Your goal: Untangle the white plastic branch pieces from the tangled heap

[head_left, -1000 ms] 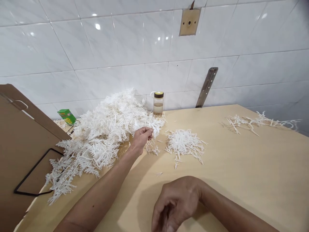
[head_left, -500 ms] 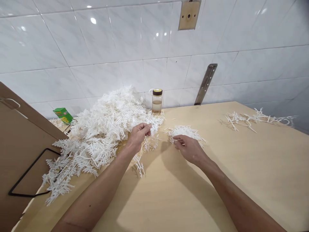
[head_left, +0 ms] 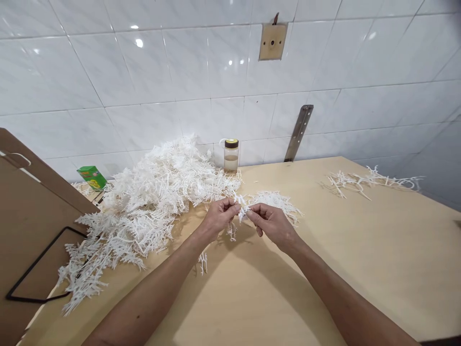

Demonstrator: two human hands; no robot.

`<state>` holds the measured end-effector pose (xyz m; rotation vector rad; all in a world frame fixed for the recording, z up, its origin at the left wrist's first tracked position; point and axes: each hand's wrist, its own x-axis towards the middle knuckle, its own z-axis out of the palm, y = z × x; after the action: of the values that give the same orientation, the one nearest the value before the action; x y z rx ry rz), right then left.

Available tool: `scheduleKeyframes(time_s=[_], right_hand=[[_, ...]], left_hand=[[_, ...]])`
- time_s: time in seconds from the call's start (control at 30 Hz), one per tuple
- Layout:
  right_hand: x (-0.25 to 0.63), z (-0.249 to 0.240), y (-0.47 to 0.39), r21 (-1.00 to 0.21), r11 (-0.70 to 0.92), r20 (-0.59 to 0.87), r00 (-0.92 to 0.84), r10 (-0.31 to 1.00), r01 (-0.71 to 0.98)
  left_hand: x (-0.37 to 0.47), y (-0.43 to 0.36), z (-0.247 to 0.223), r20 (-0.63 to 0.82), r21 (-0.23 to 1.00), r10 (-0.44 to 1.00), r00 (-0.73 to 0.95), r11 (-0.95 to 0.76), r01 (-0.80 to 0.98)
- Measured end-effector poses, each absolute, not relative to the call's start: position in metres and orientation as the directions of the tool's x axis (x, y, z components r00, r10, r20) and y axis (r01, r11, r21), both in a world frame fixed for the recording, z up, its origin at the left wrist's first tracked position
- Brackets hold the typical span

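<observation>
A small white branching sprig (head_left: 242,210), like a plastic plant twig, is between my two hands above the table. My left hand (head_left: 220,218) pinches it from the left, and the fingertips of my right hand (head_left: 272,223) grip its right side. Just behind my right hand lies a small flat pile of white sprig pieces (head_left: 277,201). To the left of my left hand rises a large tangled heap of white sprigs (head_left: 154,185). A loose twig (head_left: 203,263) rests on the table under my left wrist.
Bare white stems (head_left: 360,181) lie at the right rear of the table (head_left: 378,259). A bottle with a dark lid (head_left: 231,156) stands by the tiled wall. A green box (head_left: 92,178) is behind the heap. At left is a brown board (head_left: 34,230) with a black wire frame.
My right hand has moved left from the small pile to meet my left hand, and both now hold the white sprig. The camera view has tilted up slightly.
</observation>
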<state>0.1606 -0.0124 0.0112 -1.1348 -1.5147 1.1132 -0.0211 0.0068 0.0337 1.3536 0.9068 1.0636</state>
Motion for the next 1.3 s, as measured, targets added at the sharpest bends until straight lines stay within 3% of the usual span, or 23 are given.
scheduleKeyframes(time_s=[0.27, 0.47, 0.7, 0.93, 1.3], right_hand=[[0.153, 0.008, -0.017, -0.967, 0.135, 0.099, -0.169, 0.981, 0.215], [0.159, 0.013, -0.015, -0.987, 0.120, 0.096, -0.211, 0.973, 0.106], [0.165, 0.013, -0.012, -0.979, 0.119, 0.094, -0.151, 0.984, 0.164], [0.166, 0.004, -0.009, -0.975, 0.131, 0.070, -0.312, 0.948, 0.181], [0.166, 0.005, -0.008, -0.977, 0.095, 0.062, -0.171, 0.983, 0.192]], left_hand=[[-0.020, 0.010, 0.024, 0.008, 0.996, 0.952, 0.307, 0.021, -0.091], [-0.020, 0.009, 0.022, -0.008, 0.999, 0.956, 0.293, 0.017, -0.029], [-0.019, 0.008, 0.020, -0.044, 0.997, 0.944, 0.327, 0.061, -0.043], [-0.017, 0.010, 0.015, -0.075, 0.983, 0.957, 0.279, 0.117, -0.139], [-0.019, 0.007, 0.026, -0.124, 0.979, 0.942, 0.312, 0.167, -0.114]])
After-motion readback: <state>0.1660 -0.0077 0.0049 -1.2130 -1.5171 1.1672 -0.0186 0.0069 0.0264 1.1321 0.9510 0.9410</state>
